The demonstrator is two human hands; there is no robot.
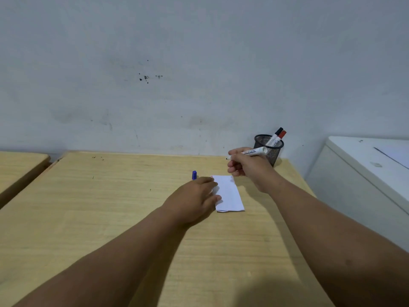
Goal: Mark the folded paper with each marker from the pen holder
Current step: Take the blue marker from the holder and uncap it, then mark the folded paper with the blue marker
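A folded white paper (230,193) lies on the wooden table (110,207), with a faint red mark at its far left corner. My left hand (194,199) rests flat on the paper's left edge and holds it down. My right hand (245,163) hovers just beyond the paper's far end, gripping an uncapped white marker (254,151) with its tip pointing left. A blue marker cap (194,175) stands on the table just beyond my left hand. The black mesh pen holder (270,149) behind my right hand holds a black-capped marker (275,136) and a red-capped marker (280,136).
A stained grey wall rises right behind the table. A white cabinet (365,173) stands to the right of the table. A second wooden table (17,167) sits at the left, with a narrow gap between.
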